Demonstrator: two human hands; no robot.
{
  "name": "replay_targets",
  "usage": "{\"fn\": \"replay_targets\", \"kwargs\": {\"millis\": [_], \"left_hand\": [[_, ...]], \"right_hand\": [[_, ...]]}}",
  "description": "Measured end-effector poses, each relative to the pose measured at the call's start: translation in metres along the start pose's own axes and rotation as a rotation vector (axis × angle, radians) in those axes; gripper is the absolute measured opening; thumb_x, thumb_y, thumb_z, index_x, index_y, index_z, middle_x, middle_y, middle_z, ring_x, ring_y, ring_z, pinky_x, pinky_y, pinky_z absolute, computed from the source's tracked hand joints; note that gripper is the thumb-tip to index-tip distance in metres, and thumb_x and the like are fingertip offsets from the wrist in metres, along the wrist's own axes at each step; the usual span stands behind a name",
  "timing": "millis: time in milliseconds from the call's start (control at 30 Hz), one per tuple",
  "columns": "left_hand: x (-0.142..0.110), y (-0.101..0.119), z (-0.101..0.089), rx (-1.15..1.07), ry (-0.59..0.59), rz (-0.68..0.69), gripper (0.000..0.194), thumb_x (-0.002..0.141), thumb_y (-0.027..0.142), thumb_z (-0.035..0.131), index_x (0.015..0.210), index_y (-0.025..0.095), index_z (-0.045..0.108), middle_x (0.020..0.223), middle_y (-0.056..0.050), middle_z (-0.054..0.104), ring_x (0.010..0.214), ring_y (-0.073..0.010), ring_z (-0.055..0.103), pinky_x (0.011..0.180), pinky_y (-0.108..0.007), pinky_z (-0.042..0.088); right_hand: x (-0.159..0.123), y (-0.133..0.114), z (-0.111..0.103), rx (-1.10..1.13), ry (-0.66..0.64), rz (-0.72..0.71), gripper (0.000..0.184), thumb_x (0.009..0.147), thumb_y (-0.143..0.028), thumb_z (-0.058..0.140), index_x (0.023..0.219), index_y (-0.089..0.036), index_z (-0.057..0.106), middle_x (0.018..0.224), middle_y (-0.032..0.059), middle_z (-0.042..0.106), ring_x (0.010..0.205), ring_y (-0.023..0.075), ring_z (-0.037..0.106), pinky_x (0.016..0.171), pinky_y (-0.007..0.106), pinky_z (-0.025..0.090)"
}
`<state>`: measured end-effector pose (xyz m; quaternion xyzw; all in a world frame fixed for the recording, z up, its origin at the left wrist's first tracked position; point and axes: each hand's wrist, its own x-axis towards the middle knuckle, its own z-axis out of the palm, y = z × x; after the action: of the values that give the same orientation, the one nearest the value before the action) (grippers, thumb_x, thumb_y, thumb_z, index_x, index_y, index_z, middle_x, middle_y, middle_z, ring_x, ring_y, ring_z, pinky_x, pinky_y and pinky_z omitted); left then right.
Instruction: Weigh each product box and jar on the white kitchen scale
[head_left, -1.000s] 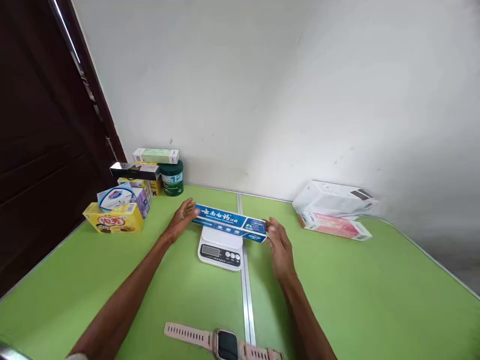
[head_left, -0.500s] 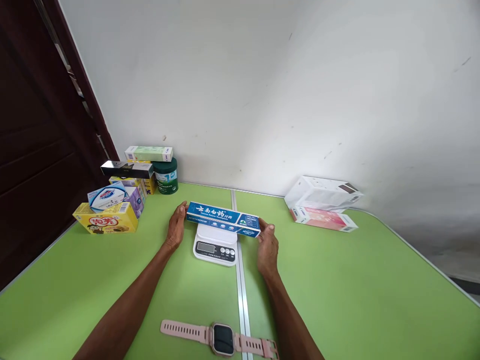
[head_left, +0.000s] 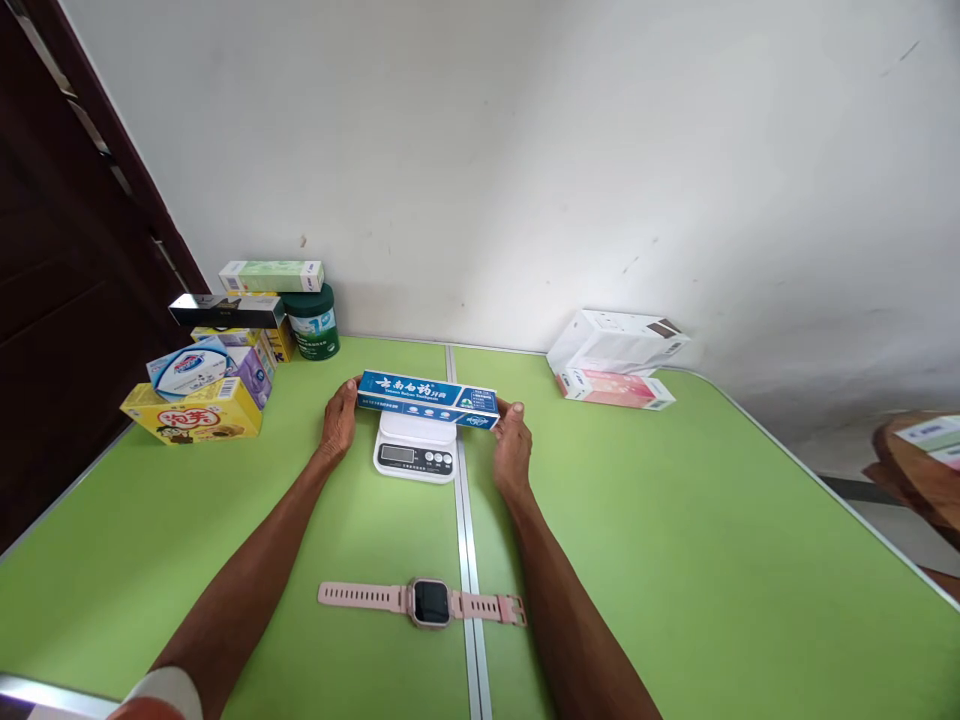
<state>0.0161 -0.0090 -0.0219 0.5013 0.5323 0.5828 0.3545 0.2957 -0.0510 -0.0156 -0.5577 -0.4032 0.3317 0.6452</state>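
Found at centre of green tabletop [head_left: 675,520]: blue toothpaste box [head_left: 427,392], set crosswise above far part of white scale [head_left: 415,462]; cannot tell whether resting on it. Grasped at left end by left grip [head_left: 340,420], at right end by right grip [head_left: 514,448]. Noted at near side: pink-strapped watch [head_left: 431,602], laid flat. Noted far left: yellow box [head_left: 191,422], green tub [head_left: 315,328]. Noted far right: white box [head_left: 611,342] just behind pink-and-white box [head_left: 615,388].
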Motion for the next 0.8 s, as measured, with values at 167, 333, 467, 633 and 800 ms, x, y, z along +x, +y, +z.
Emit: {"fn": "replay_targets", "kwargs": {"millis": [167, 333, 467, 633, 800], "left_hand": [[0.001, 0.003, -0.001, 0.033, -0.003, -0.025, 0.084, 0.097, 0.087, 0.044, 0.126, 0.018, 0.08, 0.131, -0.015, 0.08, 0.133, -0.0354, 0.07, 0.123, -0.052, 0.05], [-0.001, 0.009, -0.001, 0.044, -0.007, -0.042, 0.091, 0.094, 0.092, 0.041, 0.125, 0.017, 0.08, 0.131, -0.016, 0.08, 0.132, -0.0368, 0.071, 0.122, -0.053, 0.051], [-0.002, 0.012, -0.001, 0.003, -0.042, -0.068, 0.099, 0.091, 0.096, 0.035, 0.127, 0.014, 0.079, 0.13, -0.017, 0.081, 0.127, -0.0363, 0.074, 0.118, -0.05, 0.055], [-0.003, 0.015, 0.001, 0.0, -0.034, -0.035, 0.097, 0.093, 0.094, 0.035, 0.125, 0.015, 0.08, 0.131, -0.017, 0.08, 0.131, -0.0352, 0.072, 0.119, -0.049, 0.054], [-0.002, 0.016, 0.001, -0.002, -0.028, -0.049, 0.093, 0.096, 0.092, 0.035, 0.125, 0.016, 0.08, 0.13, -0.015, 0.081, 0.131, -0.034, 0.072, 0.119, -0.048, 0.054]], "right_hand": [[0.0, 0.0, 0.001, 0.022, -0.005, -0.002, 0.096, 0.091, -0.096, 0.038, 0.119, -0.014, 0.079, 0.118, 0.0204, 0.083, 0.108, 0.0332, 0.077, 0.098, 0.048, 0.059], [-0.001, -0.003, 0.002, 0.023, -0.011, 0.0, 0.098, 0.09, -0.097, 0.036, 0.117, -0.014, 0.08, 0.117, 0.0197, 0.083, 0.106, 0.0315, 0.078, 0.096, 0.046, 0.06], [-0.002, -0.005, 0.003, 0.014, -0.008, 0.001, 0.098, 0.09, -0.097, 0.035, 0.116, -0.014, 0.081, 0.115, 0.0189, 0.083, 0.106, 0.0313, 0.078, 0.096, 0.045, 0.059], [-0.001, -0.005, 0.003, 0.008, -0.008, -0.004, 0.099, 0.09, -0.098, 0.036, 0.116, -0.015, 0.082, 0.115, 0.0188, 0.083, 0.106, 0.0322, 0.077, 0.096, 0.046, 0.059], [-0.002, -0.006, 0.003, -0.018, -0.018, -0.029, 0.097, 0.092, -0.096, 0.033, 0.116, -0.016, 0.082, 0.112, 0.0181, 0.084, 0.106, 0.0325, 0.077, 0.096, 0.046, 0.059]]}}
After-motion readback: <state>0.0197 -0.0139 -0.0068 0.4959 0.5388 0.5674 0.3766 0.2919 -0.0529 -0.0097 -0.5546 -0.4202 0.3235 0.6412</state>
